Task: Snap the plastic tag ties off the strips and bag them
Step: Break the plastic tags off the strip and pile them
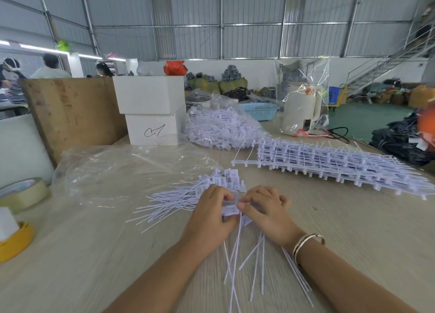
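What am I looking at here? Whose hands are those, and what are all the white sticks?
This picture comes from a camera worn on a person's head, so you see their own hands from above. The left hand and right hand pinch a bunch of white plastic tag ties between them. More loose ties lie on the wooden table. To the right is a stack of strips with ties not yet snapped off. Behind sits a clear bag full of ties, and an empty clear bag lies at left.

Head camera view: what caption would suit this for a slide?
Both hands, left hand and right hand, pinch plastic tag ties over a loose pile, with uncut strips stacked alongside.
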`<state>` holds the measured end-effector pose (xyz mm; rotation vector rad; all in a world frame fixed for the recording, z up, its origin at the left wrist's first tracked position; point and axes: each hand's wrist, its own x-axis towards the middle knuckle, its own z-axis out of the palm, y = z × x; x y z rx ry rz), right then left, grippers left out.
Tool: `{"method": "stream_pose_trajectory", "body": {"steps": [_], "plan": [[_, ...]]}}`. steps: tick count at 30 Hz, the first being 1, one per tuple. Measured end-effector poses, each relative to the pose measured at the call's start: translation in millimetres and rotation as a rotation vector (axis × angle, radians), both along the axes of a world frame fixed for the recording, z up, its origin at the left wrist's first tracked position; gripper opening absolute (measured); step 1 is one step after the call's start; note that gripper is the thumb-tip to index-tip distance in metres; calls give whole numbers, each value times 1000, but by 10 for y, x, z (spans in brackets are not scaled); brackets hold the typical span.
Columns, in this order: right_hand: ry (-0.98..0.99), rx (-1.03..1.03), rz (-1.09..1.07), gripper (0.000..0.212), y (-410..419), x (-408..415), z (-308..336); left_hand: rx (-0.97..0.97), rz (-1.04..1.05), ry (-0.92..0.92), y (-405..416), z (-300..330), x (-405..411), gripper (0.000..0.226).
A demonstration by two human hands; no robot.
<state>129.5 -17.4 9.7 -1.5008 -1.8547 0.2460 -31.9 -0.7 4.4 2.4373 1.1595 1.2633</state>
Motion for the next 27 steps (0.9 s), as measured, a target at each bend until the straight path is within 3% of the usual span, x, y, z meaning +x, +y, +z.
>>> {"method": "stream_pose_trajectory", "body": {"steps": [7,11,13,16,18,27], "plan": [[105,-111,142,14,22,32,-17,5,-90,99,-14,-24,-1,27],[553,-108,156,17,29,93,43,-6,-93,53,-25,15,-20,11],[693,-108,155,19,36,114,54,13,-88,72,-14,17,-51,18],[666,-139,173,18,68,123,25,49,-74,199,0,14,-84,32],[625,-178,194,16,80,119,-5,70,-57,234,-3,11,-66,30],[415,-217,254,6,6,90,15,56,59,120,-26,31,-87,13]]}}
